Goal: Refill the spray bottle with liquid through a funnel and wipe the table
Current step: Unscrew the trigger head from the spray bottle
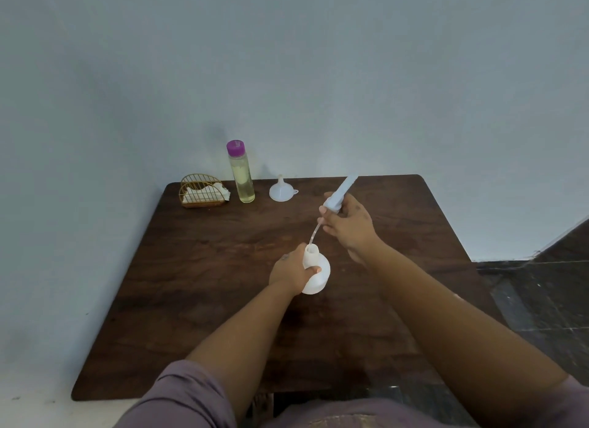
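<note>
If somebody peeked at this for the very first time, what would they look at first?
Probably the two hands mid-table: the left hand grips a round white plastic bottle, while the right hand lifts out its white spray head with a thin tube. Next, the tall purple-capped bottle of yellowish liquid by the wall.

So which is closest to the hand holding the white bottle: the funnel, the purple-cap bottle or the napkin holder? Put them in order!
From the left hand:
1. Funnel, straight behind, at the table's back edge.
2. Purple-cap bottle, back and a little left.
3. Napkin holder, farthest, in the back left corner.
</note>
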### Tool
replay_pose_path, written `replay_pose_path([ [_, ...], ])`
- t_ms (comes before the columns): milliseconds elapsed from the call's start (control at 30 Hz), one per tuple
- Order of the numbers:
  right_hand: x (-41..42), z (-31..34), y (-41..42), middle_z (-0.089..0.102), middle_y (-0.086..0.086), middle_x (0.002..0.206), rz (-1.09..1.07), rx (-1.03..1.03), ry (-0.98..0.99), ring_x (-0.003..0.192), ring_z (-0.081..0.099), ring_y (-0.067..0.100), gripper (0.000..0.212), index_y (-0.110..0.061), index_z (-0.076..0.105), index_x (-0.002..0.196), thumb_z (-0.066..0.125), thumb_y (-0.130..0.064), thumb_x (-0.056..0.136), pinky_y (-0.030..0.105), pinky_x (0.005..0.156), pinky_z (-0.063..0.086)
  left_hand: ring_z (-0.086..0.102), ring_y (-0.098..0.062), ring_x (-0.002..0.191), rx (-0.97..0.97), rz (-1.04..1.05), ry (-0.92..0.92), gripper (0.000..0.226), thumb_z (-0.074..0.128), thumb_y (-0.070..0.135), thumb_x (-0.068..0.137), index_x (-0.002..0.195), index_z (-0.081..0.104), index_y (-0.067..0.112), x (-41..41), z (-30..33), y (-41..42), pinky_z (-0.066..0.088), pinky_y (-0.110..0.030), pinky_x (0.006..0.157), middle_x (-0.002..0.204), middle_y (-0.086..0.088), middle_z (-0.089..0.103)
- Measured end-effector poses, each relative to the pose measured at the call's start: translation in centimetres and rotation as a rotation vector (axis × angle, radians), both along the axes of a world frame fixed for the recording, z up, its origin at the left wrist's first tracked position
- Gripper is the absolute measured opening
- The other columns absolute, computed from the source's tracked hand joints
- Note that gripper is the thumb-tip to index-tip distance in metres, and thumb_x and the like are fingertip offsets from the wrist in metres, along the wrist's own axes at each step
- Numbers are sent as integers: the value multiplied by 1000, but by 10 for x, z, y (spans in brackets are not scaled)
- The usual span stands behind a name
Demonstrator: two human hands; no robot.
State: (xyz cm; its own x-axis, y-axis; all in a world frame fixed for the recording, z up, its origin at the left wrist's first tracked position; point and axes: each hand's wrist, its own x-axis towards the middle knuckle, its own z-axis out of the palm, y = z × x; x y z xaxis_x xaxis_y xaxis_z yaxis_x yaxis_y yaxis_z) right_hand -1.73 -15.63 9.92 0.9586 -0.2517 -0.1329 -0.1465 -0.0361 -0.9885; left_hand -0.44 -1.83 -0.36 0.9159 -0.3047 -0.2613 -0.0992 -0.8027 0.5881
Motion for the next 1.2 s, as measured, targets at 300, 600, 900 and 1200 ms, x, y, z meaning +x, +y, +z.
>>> replay_pose_path([
  [300,9,22,-12,59,6,107,4,86,-43,96,69,21,25,-13,50,119,58,-15,95,29,85,56,48,-27,128,86,-2,3,62,62,44,91,142,36,21,1,7,-3,43,-42,103,142,-4,50],
  [600,13,36,-27,58,3,97,-66,293,-46,100,66,27,27,-12,46,123,53,-10,97,35,92,53,49,-26,126,83,4,-13,59,64,44,88,138,41,23,3,9,-2,45,-41,99,138,-3,54],
  [900,14,43,-43,54,8,86,-174,479,-7,92,65,32,16,-6,47,113,51,-5,98,44,96,51,49,-25,126,86,18,-6,59,65,44,88,137,43,23,2,11,-3,45,-41,98,137,-3,54],
  [1200,14,53,-59,52,13,90,-296,694,57,80,63,29,8,-1,51,88,51,3,95,46,91,53,49,-25,127,126,30,-13,64,65,48,87,140,40,24,4,13,-3,45,-41,98,139,-3,53],
])
